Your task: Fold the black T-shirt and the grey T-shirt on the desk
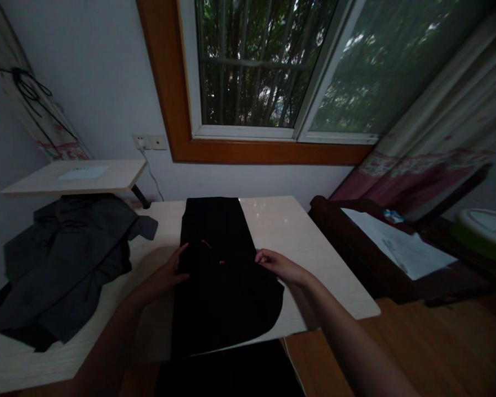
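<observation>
A black garment (221, 264), folded into a long strip, lies down the middle of a pale wooden table (314, 253) and hangs over the near edge. My left hand (171, 273) rests at its left edge, fingers curled onto the cloth. At its right edge my right hand (276, 263) has its fingers bent and pinching the fabric. Small pink marks show on the cloth between the two hands.
A heap of dark grey clothes (62, 264) covers the table's left part. Behind it stands a small raised side table (74, 176). To the right, a dark wooden cabinet (397, 275) carries white papers (400, 242). A window and curtain fill the back wall.
</observation>
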Demonstrator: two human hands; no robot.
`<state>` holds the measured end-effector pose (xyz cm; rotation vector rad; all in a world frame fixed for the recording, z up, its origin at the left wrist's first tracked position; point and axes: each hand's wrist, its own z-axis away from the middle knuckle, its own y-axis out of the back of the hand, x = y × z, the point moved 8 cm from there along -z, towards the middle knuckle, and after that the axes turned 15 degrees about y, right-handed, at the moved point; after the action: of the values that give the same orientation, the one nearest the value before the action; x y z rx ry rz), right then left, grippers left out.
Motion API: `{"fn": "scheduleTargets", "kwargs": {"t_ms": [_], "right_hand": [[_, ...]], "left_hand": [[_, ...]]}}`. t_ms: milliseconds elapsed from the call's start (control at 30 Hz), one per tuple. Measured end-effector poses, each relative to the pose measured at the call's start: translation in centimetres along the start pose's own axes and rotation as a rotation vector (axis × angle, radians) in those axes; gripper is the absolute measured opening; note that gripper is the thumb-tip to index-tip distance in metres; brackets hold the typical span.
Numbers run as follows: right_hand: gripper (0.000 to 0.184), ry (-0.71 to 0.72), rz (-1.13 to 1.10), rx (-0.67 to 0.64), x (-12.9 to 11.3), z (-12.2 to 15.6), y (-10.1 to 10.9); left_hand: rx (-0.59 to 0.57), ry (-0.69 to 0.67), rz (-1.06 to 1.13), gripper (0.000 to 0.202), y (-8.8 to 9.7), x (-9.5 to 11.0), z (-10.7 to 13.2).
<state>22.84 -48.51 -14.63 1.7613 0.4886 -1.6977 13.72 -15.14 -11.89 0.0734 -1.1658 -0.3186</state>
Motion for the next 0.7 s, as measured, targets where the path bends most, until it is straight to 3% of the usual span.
{"fn": "scheduleTargets", "kwargs": {"t_ms": [133, 267, 367, 467, 567, 700], "right_hand": [[0.03, -0.056, 0.031, -0.066, -0.2, 1.2, -1.2], [0.03, -0.055, 0.034, -0.109, -0.5, 2.0, -1.7], [0.031, -0.057, 0.035, -0.101, -0.3, 2.1, -1.5], [0.032, -0.052, 0.029, -0.093, -0.2, 1.9, -1.5], [0.034, -0.046, 0.027, -0.09, -0.4, 1.7, -1.5], [0.037, -0.056, 0.012, -0.088, -0.8, 1.9, -1.6]], "left_hand": [[-0.091, 0.059, 0.086, 0.087, -0.2, -0.9, 1.5], [-0.093, 0.1, -0.014, 0.076, 0.4, -2.0, 2.1], [0.084, 0.073, -0.242, 0.074, 1.3, -1.5, 1.6], [0.331, -0.013, -0.461, 0.064, 1.2, 0.8, 0.9], [0.376, -0.206, -0.578, 0.049, -2.1, 4.0, 0.0], [0.2, -0.483, -0.642, 0.051, -8.8, 7.8, -0.8]]}}
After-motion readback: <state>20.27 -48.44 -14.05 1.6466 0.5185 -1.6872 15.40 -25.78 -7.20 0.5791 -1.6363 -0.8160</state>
